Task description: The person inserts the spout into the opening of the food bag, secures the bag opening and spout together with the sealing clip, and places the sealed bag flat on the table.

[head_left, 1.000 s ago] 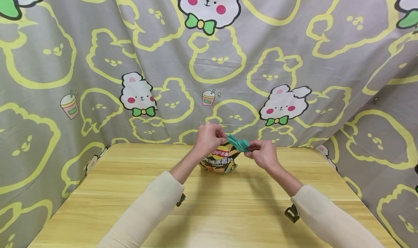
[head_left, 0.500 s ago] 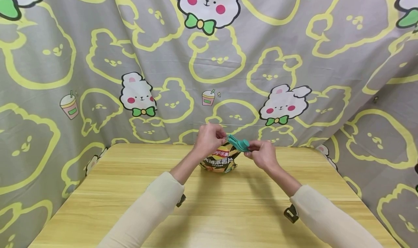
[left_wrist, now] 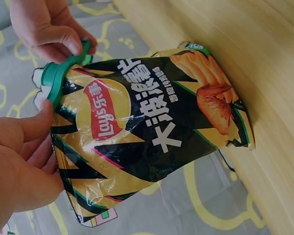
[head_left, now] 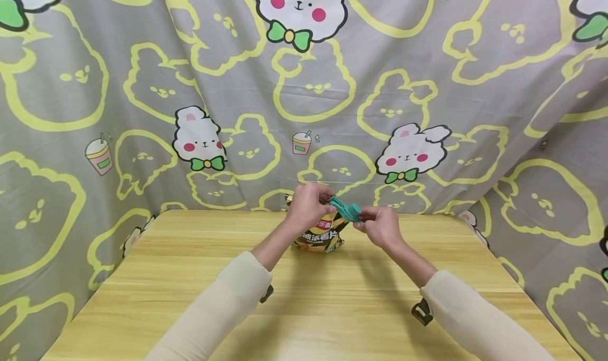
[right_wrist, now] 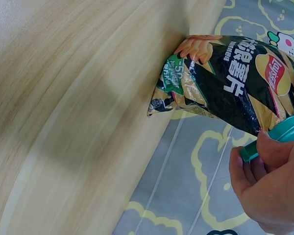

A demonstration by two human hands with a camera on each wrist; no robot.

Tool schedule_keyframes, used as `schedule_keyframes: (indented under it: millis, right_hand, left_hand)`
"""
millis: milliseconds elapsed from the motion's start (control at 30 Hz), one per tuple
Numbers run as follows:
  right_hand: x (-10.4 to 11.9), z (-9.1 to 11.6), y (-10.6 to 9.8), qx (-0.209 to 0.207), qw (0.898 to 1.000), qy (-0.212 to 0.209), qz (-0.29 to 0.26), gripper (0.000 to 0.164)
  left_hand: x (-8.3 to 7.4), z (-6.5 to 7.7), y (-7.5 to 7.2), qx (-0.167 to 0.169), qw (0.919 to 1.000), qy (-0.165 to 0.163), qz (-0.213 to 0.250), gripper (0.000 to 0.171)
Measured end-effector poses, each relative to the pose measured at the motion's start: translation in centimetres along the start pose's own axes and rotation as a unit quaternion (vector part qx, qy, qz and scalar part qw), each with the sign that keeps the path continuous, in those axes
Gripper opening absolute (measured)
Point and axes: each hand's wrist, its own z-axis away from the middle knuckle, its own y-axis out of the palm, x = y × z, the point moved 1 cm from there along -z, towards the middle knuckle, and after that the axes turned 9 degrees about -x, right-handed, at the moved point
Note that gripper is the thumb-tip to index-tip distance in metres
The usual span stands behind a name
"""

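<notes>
A black-and-gold bag of potato chips [head_left: 317, 239] stands near the back of the table, its mouth upward. Across its top runs a teal bag clip [head_left: 345, 210] with a round cap; the left wrist view shows the clip [left_wrist: 63, 73] over one part of the top edge. My left hand [head_left: 309, 205] has its thumb at the clip's near end and its fingers behind the bag, pinching the top edge. My right hand [head_left: 382, 226] pinches the clip's other end between thumb and fingers, as the right wrist view also shows for the clip [right_wrist: 284, 129].
The wooden table [head_left: 332, 308] spreads out in front of the bag. A grey patterned curtain [head_left: 328, 102] hangs right behind and along both sides. Dark wrist-camera mounts [head_left: 421, 312] jut from below the sleeves.
My left hand has shifted slightly right along the bag's top toward the clip, its thumb now at the clip's end. The right hand and the clip have barely moved.
</notes>
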Motion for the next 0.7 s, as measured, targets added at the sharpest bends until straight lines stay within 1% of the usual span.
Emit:
schedule_keyframes:
  millis: [400,700]
  right_hand:
    - [-0.18,0.07,0.05,0.005,1.000,0.000,0.001,0.032]
    - [-0.13,0.10,0.17,0.012,1.000,0.003,-0.004,0.033]
  left_hand:
    - [0.11,0.03,0.29,-0.010,0.9998,0.015,0.003,0.012]
    - [0.14,0.13,0.53,-0.032,0.9992,0.024,-0.003,0.010]
